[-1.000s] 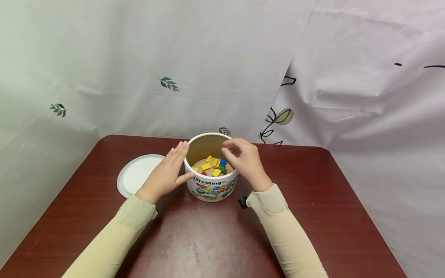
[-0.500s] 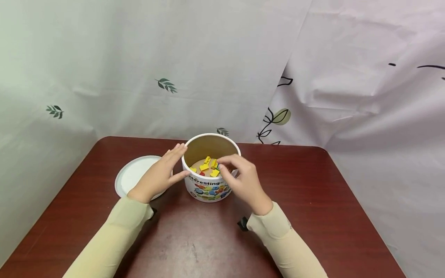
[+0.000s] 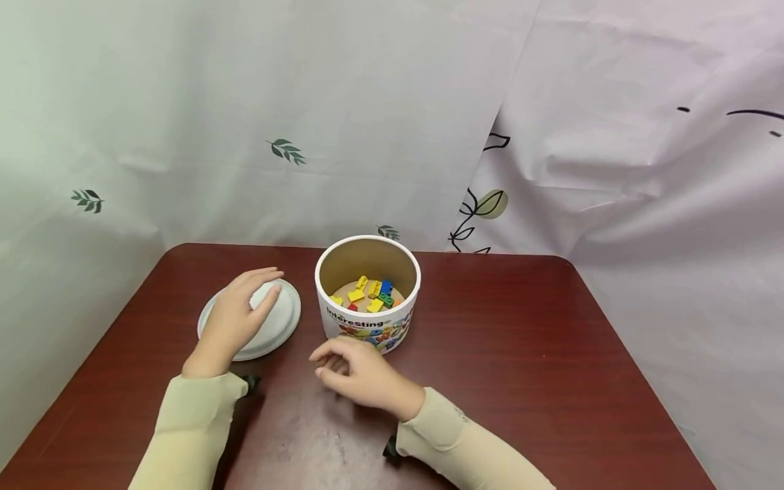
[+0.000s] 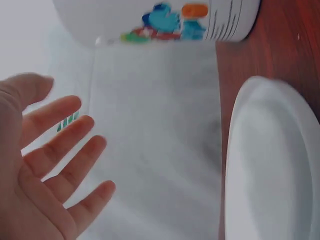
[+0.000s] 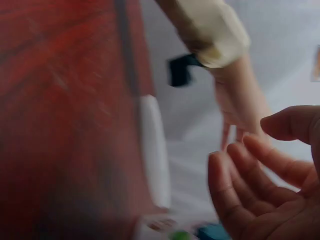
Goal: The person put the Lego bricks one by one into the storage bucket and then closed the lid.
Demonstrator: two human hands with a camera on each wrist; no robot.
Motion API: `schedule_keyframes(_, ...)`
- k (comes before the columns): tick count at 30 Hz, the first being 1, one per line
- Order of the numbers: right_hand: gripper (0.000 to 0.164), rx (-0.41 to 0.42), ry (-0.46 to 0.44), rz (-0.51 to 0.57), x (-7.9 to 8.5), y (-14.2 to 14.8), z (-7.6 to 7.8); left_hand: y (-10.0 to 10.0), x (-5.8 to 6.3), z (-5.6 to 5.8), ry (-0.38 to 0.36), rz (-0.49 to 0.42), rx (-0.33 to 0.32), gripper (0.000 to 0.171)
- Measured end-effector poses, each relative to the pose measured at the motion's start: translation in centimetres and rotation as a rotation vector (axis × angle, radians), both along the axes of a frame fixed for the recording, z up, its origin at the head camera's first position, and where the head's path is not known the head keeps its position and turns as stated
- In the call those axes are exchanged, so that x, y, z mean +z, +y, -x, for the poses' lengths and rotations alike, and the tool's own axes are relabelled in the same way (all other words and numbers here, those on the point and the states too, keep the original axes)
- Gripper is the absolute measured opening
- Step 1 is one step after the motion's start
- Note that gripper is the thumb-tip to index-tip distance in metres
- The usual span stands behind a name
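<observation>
A white round tub (image 3: 369,325) with printed lettering and colourful pictures stands in the middle of the table. On its floor lie several toy building bricks (image 3: 375,289), mostly yellow, with blue, green, red and orange among them. To the left lies a round white lid (image 3: 278,327). My left hand (image 3: 235,316) hovers over that lid, and in the left wrist view its fingers (image 4: 67,172) are spread with nothing in them. My right hand (image 3: 361,374) is in front of the tub, fingers loosely bent, and the right wrist view shows its fingers (image 5: 255,185) holding nothing.
The dark red-brown table (image 3: 520,367) carries the tub and lid. Behind it hangs a pale cloth (image 3: 367,122) with leaf prints, close to the table's far edge. Black wrist mounts (image 3: 392,449) stick out below the sleeves.
My right hand dipped into the tub over the bricks, then came out and moved left and nearer me. My left hand left the tub's rim and moved left over the lid.
</observation>
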State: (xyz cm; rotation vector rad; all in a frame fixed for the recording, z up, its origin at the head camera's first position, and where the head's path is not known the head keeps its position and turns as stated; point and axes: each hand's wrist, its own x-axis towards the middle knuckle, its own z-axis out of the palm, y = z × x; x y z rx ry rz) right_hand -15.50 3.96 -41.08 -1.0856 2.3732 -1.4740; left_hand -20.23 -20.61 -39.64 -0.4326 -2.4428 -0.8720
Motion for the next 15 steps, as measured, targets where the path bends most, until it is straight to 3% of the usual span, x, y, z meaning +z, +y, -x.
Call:
schedule_keyframes(3,0.027,-0.018,-0.151,-0.043,-1.3,-1.5,0.1,-1.4,-0.5,-0.6,-0.037,-0.038,0.084,0.028)
schedule_keyframes(7,0.039,-0.104,-0.308,-0.036,-2.4,-3.3,0.5,-3.4,-1.1,-1.0,-0.121,-0.078,0.169,0.03)
schedule_keyframes(10,0.045,-0.168,-0.326,-0.068,-2.9,-4.4,0.9,-4.8,-1.4,-1.1,-0.207,-0.105,0.206,0.037)
schedule_keyframes(15,0.049,-0.232,-0.284,-0.133,-3.9,-6.1,1.3,-7.0,-2.5,-1.4,-0.359,-0.154,0.283,0.048)
